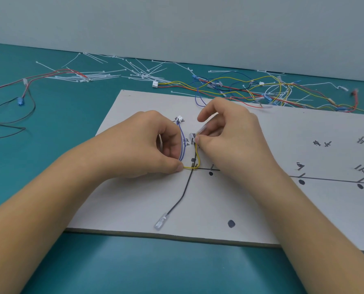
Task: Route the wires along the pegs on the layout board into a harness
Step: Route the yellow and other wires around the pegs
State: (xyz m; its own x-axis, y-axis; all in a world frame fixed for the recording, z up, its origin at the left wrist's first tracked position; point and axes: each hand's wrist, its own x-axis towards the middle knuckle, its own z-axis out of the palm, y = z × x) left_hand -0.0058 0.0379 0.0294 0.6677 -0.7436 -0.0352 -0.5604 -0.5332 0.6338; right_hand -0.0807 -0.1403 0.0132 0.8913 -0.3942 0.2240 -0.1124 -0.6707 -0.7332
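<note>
A grey layout board [261,204] with drawn black lines and dots lies on the teal table. My left hand [147,149] pinches a wire bundle at the line crossing, thumb tip pressing the yellow wire [190,167] onto the board. Blue wires [182,143] arc from under its fingers up to a white connector [179,118]. My right hand [227,132] pinches the yellow wire's upper end by a clear terminal [203,130]. A black wire [182,194] runs down from the crossing to a clear terminal [161,222].
A tangle of yellow, red, blue and white wires [261,90] lies behind the board. White cable ties [134,71] are scattered by the wall. A red and black wire set [22,96] lies at the left. The board's front edge [177,236] is close to me.
</note>
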